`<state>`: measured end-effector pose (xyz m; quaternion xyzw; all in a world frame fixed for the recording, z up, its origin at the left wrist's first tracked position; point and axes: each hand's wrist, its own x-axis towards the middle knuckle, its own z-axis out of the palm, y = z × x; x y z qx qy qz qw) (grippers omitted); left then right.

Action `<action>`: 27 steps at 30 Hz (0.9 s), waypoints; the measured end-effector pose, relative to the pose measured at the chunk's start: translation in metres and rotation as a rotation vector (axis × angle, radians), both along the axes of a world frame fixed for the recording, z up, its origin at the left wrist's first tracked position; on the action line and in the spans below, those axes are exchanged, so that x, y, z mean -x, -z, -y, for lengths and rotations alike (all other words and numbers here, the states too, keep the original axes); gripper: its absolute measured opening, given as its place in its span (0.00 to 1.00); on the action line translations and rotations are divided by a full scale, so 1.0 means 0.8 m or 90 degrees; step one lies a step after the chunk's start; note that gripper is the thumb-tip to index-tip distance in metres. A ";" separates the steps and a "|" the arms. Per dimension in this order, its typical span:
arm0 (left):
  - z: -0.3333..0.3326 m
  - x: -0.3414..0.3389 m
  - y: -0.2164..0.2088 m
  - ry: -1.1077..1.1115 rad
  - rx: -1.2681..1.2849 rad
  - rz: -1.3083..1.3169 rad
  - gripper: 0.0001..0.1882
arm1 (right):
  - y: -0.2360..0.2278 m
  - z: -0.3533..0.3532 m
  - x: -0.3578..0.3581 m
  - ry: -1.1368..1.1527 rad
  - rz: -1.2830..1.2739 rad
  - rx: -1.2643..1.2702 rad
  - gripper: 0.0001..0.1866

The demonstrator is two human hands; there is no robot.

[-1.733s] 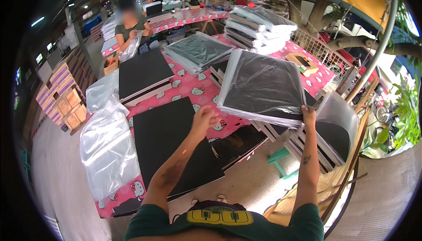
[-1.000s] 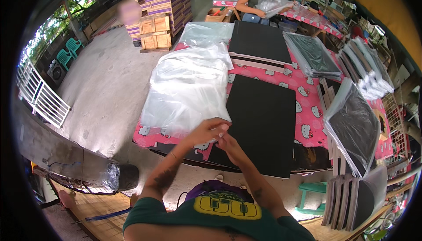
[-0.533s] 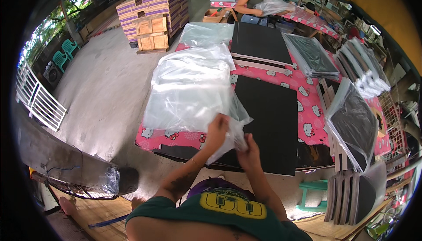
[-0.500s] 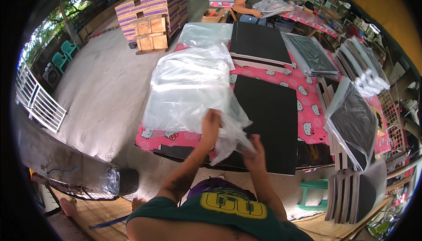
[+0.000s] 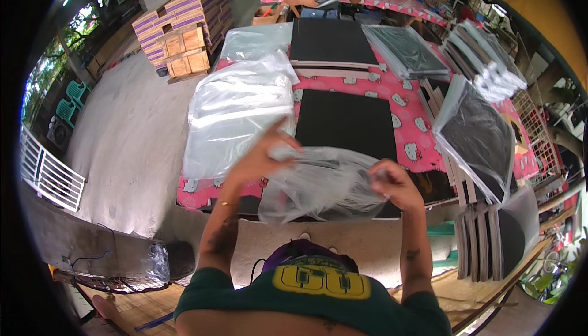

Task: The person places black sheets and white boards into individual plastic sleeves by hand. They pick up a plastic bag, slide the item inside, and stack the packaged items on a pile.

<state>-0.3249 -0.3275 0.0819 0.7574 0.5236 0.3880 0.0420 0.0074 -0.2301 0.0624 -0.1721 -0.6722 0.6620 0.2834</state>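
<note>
The surface wears pink with white cartoon cats. The near board is black, the plastic bag over it clear and milky; the plastic pile at left is whitish. Far left, tan boxes carry purple stripes beside green chairs.

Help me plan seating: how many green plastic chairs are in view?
2: one green plastic chair at the far left, and a second chair beside it, lower in the picture. Others could be hidden.
</note>
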 end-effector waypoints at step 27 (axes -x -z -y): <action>0.056 -0.060 0.004 0.139 0.512 1.079 0.18 | 0.047 -0.011 -0.171 -0.259 0.414 -0.008 0.17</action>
